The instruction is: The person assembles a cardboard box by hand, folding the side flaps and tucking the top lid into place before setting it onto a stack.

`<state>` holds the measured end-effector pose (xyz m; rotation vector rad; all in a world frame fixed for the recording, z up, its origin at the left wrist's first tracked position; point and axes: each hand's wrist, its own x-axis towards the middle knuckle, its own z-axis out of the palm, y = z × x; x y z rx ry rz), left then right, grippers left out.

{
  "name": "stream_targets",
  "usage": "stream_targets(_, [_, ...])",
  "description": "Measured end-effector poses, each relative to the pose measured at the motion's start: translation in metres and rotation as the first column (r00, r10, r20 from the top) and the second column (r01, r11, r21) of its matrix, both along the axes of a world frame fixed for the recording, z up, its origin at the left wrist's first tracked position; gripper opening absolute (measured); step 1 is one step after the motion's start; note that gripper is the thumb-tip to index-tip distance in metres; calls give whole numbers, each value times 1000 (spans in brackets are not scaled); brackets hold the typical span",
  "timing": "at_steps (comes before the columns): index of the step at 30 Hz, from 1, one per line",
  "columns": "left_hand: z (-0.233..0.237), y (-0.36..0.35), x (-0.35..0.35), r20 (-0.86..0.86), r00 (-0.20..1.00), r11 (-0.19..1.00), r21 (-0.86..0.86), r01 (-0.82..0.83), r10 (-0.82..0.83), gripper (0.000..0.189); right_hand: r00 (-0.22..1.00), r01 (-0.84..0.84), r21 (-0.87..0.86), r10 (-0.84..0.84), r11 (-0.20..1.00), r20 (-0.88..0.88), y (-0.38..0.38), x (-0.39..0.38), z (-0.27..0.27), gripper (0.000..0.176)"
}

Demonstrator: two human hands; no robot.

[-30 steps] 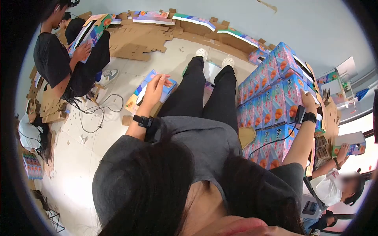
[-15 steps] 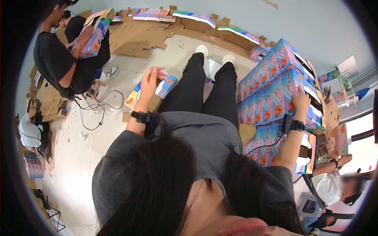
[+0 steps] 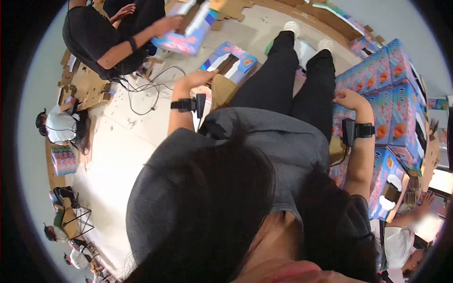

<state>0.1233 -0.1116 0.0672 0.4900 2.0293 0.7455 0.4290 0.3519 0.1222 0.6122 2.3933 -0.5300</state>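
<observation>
At the upper left of my lap, my left hand (image 3: 202,79) has its fingers at the edge of an open printed box (image 3: 245,62) with a dark slot and brown flaps. The fingers look closed on that edge; the thumb is not clear. To the right of my legs, my right hand (image 3: 350,100) is raised in front of the stacked printed boxes (image 3: 398,111), with bent fingers a little apart and nothing seen between them. Both wrists wear black straps with small devices.
At the upper left a co-worker (image 3: 87,35) handles another printed box (image 3: 181,40), blurred. Black cables (image 3: 141,94) lie on the floor. Flat cardboard (image 3: 330,23) runs along the wall. Another co-worker (image 3: 398,240) is at the lower right. More people sit at the far left.
The view has turned and shifted. My left hand has come down to the box beside my lap. My right hand has left the box stack's face. The co-worker's box has moved lower.
</observation>
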Motion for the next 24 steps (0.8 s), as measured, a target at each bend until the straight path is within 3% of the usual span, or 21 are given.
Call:
stream_targets(1, [-16,-7,1,-163,986,996,83,45,-31,53,992,118,0,-118,993,38,-4,-8,-7,32])
stream_targets(2, [-43,-11,-3,-320,946,981,159,107,-51,53,998,67,77,-65,995,-26,-1,-14,-18,32])
stream_targets(4, [-78,-14,-18,-234,969,988,109,106,-78,48,990,-17,242,50,970,-131,8,-20,-41,33])
stream_targets(7, [-107,-19,-28,-151,973,984,26,178,-172,43,955,71,227,0,971,-298,11,-8,-63,33])
stream_targets(8, [-115,-21,-32,-133,968,977,1,215,-213,42,954,100,189,-40,977,-297,11,-7,-66,33])
stream_targets(9, [-162,-34,-46,-81,989,992,30,125,-122,44,952,130,154,-80,980,-296,11,-7,-67,33])
stream_targets(12, [-167,-26,-38,64,996,998,-1,70,-70,52,950,212,94,-182,973,-254,2,-9,-55,35])
stream_targets(13, [-173,-28,-43,5,972,968,92,235,-236,56,949,236,82,-212,968,-234,-2,-11,-52,36])
stream_targets(16, [-186,-9,-46,-36,998,991,124,-41,45,58,936,217,154,-161,964,-314,-7,-11,-73,36])
stream_targets(17, [-199,-4,-51,-148,985,985,158,-69,93,70,933,239,197,-170,951,-316,-18,-15,-66,35])
stream_targets(18, [-207,-1,-54,-342,939,992,122,18,25,78,925,259,213,-179,942,-334,-23,-17,-67,35])
stream_targets(20, [-216,7,-60,-676,727,985,16,174,-118,94,907,300,247,-196,921,-372,-31,-22,-70,35])
stream_targets(21, [-219,13,-61,-612,718,944,-231,237,-330,123,917,306,279,-203,910,-344,-34,-28,-68,34])
stream_targets(24, [-215,47,-51,-386,706,759,-558,334,-594,142,928,319,366,-211,874,-306,-42,-38,-72,34])
